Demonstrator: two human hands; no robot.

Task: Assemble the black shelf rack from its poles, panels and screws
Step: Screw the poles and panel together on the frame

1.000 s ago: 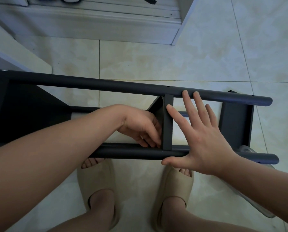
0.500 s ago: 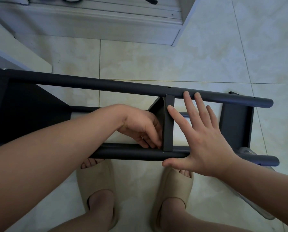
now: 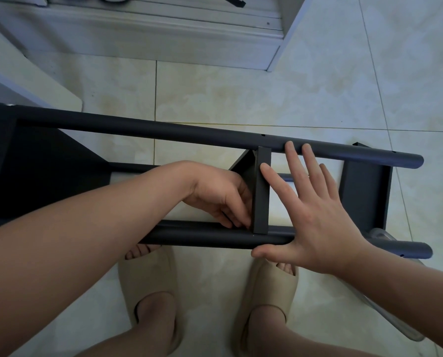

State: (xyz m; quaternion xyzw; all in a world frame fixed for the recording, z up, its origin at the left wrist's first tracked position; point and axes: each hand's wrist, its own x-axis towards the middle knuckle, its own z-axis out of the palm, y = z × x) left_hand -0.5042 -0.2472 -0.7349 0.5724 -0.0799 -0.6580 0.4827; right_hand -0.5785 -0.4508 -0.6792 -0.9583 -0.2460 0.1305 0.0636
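Black shelf rack (image 3: 47,171): on its side across the floor (image 3: 241,99) tiles, left end cut off at the frame edge. Left hand (image 3: 220,197) inside the frame, fingers curled at the joint of middle panel (image 3: 261,191) and near pole (image 3: 202,238), tips half hidden behind the panel; cannot tell whether holding anything. Right hand (image 3: 318,222) flat, fingers spread wide, tips touching far pole (image 3: 163,130), thumb against near pole.

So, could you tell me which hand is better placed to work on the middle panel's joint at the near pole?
Left: the left hand curls its fingers at that corner of the middle panel and near pole; the right hand lies flat, spread to the far pole.
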